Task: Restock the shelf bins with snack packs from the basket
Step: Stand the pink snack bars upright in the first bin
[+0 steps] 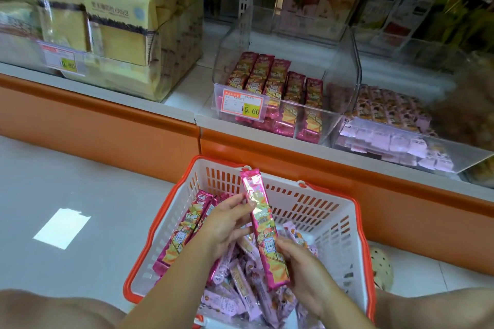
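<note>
Two hands: pink snack pack [263, 227] gripped by left hand [227, 219] and right hand [307, 267]
Floor [66, 168]: pale tiles, basket [328, 219] set on it
Shelf [107, 125]: orange-fronted, clear bin [339, 80] part-filled

Bin tag [242, 104] 15.60; left tag [60, 60] 10.80

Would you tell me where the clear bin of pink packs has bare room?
Bare room lies behind the pink packs toward the clear bin's back wall, and beside its right wall. Behind the price tag it is crowded.
</note>
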